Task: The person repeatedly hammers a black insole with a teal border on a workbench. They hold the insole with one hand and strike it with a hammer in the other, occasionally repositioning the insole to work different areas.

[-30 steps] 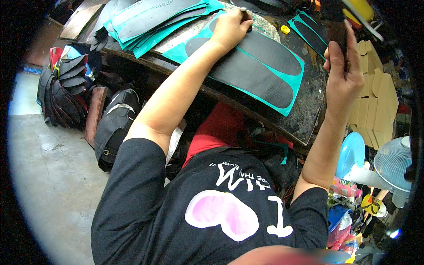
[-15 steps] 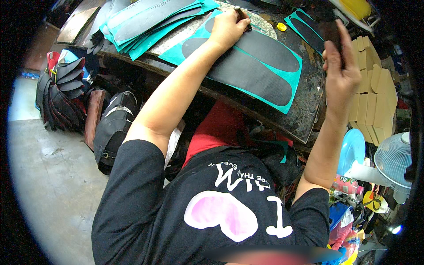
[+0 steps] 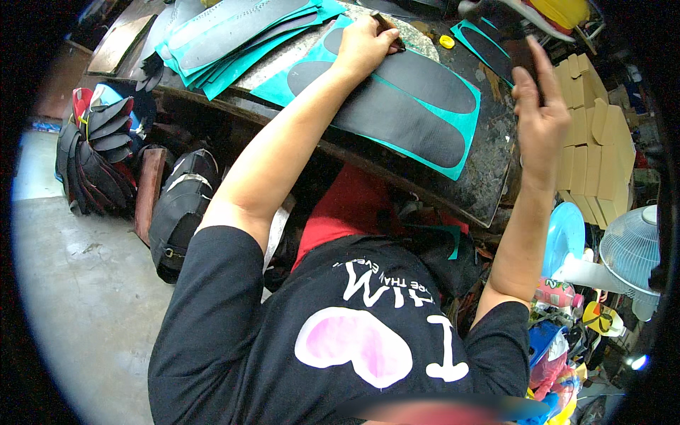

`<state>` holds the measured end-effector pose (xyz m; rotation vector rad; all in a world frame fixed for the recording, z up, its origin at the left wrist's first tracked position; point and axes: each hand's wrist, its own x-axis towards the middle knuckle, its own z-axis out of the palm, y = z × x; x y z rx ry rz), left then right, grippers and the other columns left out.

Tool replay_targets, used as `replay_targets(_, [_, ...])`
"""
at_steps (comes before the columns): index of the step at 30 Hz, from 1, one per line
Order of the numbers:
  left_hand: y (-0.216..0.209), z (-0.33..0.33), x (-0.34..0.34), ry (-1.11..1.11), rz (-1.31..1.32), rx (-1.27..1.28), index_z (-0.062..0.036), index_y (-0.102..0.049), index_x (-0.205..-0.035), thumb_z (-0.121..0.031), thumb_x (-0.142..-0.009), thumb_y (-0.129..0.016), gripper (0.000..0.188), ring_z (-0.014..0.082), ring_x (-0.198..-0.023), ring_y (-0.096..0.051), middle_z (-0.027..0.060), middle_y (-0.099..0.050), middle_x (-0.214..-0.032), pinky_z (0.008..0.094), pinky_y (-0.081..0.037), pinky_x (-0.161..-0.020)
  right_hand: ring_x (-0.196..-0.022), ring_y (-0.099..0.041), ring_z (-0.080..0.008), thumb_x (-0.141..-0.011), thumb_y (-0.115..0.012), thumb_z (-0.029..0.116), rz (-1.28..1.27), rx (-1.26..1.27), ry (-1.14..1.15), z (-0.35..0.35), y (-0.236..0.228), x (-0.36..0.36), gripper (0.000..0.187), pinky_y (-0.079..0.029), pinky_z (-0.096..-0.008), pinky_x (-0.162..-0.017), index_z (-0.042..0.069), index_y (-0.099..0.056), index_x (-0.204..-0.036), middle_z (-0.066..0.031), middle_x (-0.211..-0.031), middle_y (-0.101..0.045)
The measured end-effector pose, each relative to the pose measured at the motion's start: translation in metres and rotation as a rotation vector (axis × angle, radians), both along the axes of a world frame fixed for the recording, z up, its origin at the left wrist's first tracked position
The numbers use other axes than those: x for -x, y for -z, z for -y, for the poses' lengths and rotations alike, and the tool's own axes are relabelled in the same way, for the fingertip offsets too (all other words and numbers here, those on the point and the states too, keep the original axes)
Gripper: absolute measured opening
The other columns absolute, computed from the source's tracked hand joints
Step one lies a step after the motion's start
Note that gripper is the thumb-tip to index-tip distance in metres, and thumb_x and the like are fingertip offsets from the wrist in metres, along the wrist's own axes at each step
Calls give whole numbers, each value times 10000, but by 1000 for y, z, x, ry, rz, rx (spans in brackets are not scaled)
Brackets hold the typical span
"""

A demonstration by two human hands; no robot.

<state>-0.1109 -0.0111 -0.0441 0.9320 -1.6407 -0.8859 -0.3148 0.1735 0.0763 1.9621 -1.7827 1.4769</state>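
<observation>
Sheet [image 3: 407,106] under left hand [image 3: 363,48] gripping dark rod [image 3: 383,22]; right hand [image 3: 541,113] grips blurred tool [image 3: 520,52], kind unclear.

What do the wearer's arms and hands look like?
Left sleeve and right sleeve: short, plain black fabric. Left forearm and right forearm: bare. Left hand and right hand: five-fingered, ungloved; the right looks blurred.

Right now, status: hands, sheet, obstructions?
Left hand over the sheet, gripping thin dark tool. Right hand to its right, holding dark object, blurred. Black-and-teal sheet flat on bench. Yellow ring beyond its far edge.
</observation>
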Motion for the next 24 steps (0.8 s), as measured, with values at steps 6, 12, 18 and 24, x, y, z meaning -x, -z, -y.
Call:
replay_targets(6, [-14,-17,11,-101,357,551,-30,-606,-940,-186,-846,-691,201,405,-740,-661,207,-660,-750,460,-535,-675,-843,-677,-207,-959,-636,278,37,192,-110,2,3,-22,398,-520,-337,-728,240,-588,-1352,-110,-1058,-695])
replay_targets(12, [-12,-16,15,-88,64,34,-20,-692,-918,-141,-876,-644,137,251,-685,-715,197,-695,-763,356,-565,-636,-809,-697,-303,-957,-609,395,-53,-211,90,7,42,4,404,-526,-375,-721,254,-599,-1336,-170,-1064,-701])
replay_targets(18, [-11,-14,12,-16,129,176,-21,-670,-894,-160,-860,-694,145,279,-701,-708,166,-701,-778,365,-557,-658,-799,-596,-98,-957,-644,198,225,18,-19,-16,-23,-2,421,-490,-256,-704,135,-572,-1368,-54,-971,-655])
replay_targets(24, [-14,-27,24,-63,464,566,-46,-615,-951,-225,-890,-673,198,391,-769,-667,185,-685,-832,422,-545,-691,-902,-721,-271,-940,-661,224,-191,246,-140,10,5,-23,414,-545,-366,-775,188,-590,-1346,-152,-1128,-700])
